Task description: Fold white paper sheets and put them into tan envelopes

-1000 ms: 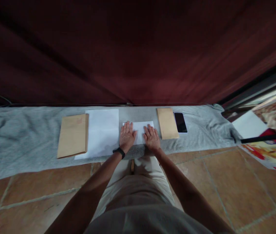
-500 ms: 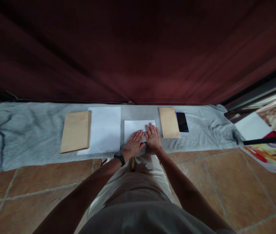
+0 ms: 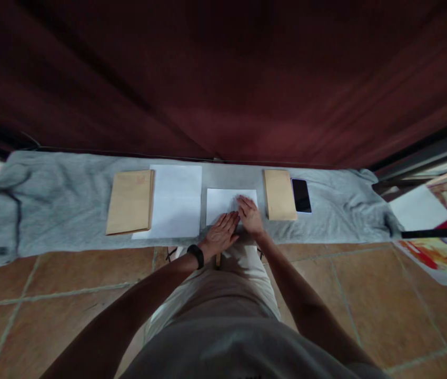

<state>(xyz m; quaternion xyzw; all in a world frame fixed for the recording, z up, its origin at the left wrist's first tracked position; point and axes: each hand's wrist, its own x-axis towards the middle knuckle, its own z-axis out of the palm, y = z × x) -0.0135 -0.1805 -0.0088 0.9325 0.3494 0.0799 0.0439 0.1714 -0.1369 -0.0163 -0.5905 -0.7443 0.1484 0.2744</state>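
Note:
A small folded white paper (image 3: pixel 223 202) lies on a grey cloth (image 3: pixel 65 200) in front of me. My left hand (image 3: pixel 221 235) rests flat on the paper's near edge, fingers stretched out and pointing right. My right hand (image 3: pixel 250 215) lies flat on the paper's right part, fingers spread. The two hands touch at the fingertips. A black band is on my left wrist.
A larger white sheet (image 3: pixel 175 201) and a brown envelope (image 3: pixel 130 201) lie to the left. Another brown envelope (image 3: pixel 279 194) and a black phone (image 3: pixel 301 195) lie to the right. A dark red curtain hangs behind. Tiled floor lies near me; colourful papers (image 3: pixel 440 247) sit at the far right.
My left hand slid from the paper's left side toward the right and nearer me, turning to meet the right hand. The right hand stayed on the paper. The view shifted slightly.

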